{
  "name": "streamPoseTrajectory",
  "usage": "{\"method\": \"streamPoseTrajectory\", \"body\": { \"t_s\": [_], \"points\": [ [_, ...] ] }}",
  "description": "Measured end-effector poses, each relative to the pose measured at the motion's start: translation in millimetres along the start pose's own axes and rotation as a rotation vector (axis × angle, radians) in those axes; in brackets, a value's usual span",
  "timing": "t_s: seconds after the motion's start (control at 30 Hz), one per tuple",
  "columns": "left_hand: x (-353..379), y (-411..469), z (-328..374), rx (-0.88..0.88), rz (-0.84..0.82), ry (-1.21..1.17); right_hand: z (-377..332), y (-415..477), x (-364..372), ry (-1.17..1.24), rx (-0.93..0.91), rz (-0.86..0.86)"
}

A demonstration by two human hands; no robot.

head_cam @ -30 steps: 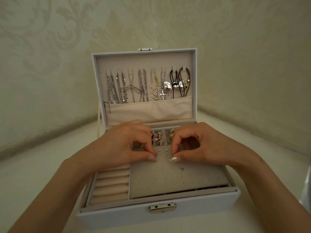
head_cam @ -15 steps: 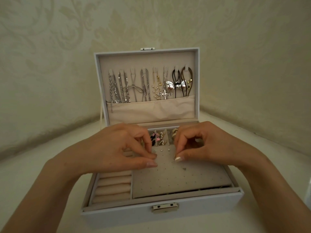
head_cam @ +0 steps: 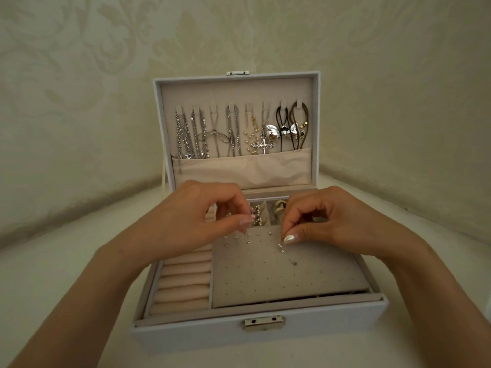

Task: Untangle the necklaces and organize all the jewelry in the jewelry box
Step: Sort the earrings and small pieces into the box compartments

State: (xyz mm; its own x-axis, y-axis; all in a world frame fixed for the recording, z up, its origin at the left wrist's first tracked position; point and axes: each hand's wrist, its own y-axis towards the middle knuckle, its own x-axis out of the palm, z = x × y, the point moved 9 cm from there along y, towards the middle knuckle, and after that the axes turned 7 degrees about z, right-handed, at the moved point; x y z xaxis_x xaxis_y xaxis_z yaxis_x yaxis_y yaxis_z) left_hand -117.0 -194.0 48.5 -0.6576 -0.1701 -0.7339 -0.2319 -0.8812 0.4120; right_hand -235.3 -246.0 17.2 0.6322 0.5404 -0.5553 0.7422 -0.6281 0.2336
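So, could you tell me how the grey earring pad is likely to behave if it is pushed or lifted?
The pad looks flat with straight edges, so it is probably stiff and light. It seems to lie loose in the box, with a dark gap under its front edge, so it may slide or tilt. Studs on it might shake out.

Necklaces (head_cam: 233,131) in the lid (head_cam: 239,88) behind, ring rolls (head_cam: 183,282) left of earring panel (head_cam: 279,277).

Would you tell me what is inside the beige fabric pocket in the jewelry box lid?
The hanging silver chains and dark cord necklaces drop into the beige fabric pocket; their lower ends are covered by the cloth.
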Motion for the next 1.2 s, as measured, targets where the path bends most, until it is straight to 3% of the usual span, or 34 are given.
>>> {"method": "streamPoseTrajectory", "body": {
  "t_s": [0.23, 0.4, 0.6, 1.2],
  "points": [
    [16.1, 2.4, 6.4, -0.048, 0.042, -0.059, -3.5, -1.2, -2.9, 0.013, -0.014, 0.056],
    [16.8, 2.8, 17.0, -0.014, 0.065, -0.082, -14.0, 0.2, -9.1, 0.206, -0.038, 0.165],
    [11.4, 2.8, 21.2, 0.083, 0.119, -0.122, -17.7, -0.3, -2.0, 0.251, -0.068, 0.102],
    [13.2, 3.5, 24.9, 0.155, 0.088, -0.169, -18.3, -0.4, -0.3, 0.211, -0.169, 0.078]
  ]
}}
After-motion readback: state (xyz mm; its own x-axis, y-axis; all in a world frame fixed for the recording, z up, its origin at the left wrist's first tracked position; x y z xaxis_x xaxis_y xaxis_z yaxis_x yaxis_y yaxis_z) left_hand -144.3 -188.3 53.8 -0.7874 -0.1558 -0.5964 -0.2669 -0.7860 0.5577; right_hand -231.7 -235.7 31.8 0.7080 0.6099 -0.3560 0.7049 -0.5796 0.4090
